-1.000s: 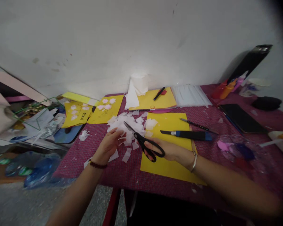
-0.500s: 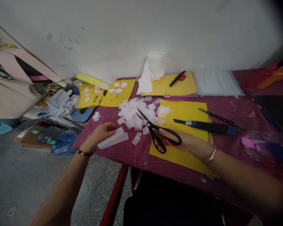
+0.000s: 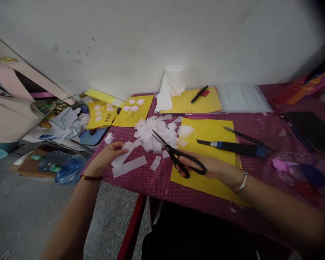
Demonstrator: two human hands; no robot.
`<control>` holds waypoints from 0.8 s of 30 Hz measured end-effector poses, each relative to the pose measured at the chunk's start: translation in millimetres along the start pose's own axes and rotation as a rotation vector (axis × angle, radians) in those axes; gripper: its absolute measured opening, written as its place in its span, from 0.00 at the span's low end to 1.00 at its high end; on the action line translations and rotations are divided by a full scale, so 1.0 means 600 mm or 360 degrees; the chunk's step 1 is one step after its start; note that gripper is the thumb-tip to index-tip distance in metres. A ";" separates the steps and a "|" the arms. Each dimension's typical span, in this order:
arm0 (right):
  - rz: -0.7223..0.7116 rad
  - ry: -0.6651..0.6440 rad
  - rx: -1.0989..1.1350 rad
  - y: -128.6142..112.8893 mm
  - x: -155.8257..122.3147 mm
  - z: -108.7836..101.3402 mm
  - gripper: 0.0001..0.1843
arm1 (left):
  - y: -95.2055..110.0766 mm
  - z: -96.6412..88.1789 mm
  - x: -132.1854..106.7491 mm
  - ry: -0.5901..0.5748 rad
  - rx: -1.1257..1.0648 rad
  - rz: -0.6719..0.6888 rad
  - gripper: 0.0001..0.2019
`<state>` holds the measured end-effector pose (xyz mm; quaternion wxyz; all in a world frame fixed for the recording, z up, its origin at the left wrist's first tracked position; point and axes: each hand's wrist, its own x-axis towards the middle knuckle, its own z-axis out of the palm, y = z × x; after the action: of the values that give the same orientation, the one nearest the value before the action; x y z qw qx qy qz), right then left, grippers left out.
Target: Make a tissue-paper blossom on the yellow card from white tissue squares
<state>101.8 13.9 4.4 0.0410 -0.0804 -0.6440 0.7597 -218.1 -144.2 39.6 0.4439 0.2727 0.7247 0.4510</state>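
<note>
My left hand (image 3: 108, 156) pinches a white paper strip (image 3: 126, 151), whose far end reaches toward the heap. A second flat strip (image 3: 131, 167) lies on the cloth just in front of it. My right hand (image 3: 199, 165) has its fingers in the handles of black scissors (image 3: 176, 155); the blades point up and left over the edge of a heap of small white paper pieces (image 3: 151, 131). One loose cut piece (image 3: 155, 163) rests below the heap. Beneath my right hand lies a yellow sheet (image 3: 189, 184).
A utility knife (image 3: 238, 148) and a thin craft knife (image 3: 246, 137) lie on the right. Yellow cards with pink flowers (image 3: 132, 110) stand at the back left. By the wall are a tissue roll (image 3: 176, 79), a pen (image 3: 199, 94) and clear bags (image 3: 242, 98). A dark tablet (image 3: 311, 131) lies far right.
My left hand has taken hold of a white paper strip and raised one end from the cloth. The scissors' blades have come closer together. The whole view has shifted slightly.
</note>
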 end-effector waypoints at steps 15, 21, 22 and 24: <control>-0.0011 -0.0155 -0.0472 -0.046 -0.002 0.015 0.30 | 0.079 0.120 -0.015 -0.0186 -0.0207 0.0550 0.23; -0.0025 -0.0106 -0.0293 -0.042 -0.004 0.011 0.31 | 0.090 0.141 -0.016 -0.0205 -0.0070 0.0567 0.26; -0.0035 -0.0094 -0.0277 -0.042 -0.005 0.011 0.31 | 0.091 0.144 -0.016 -0.0207 -0.0062 0.0575 0.26; -0.0060 -0.0070 -0.0249 -0.042 -0.005 0.011 0.30 | 0.093 0.149 -0.015 -0.0209 -0.0052 0.0591 0.25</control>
<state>102.7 11.0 30.5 0.0347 -0.0544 -0.7035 0.7078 -134.6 -89.6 75.2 0.4038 0.4234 0.6240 0.5180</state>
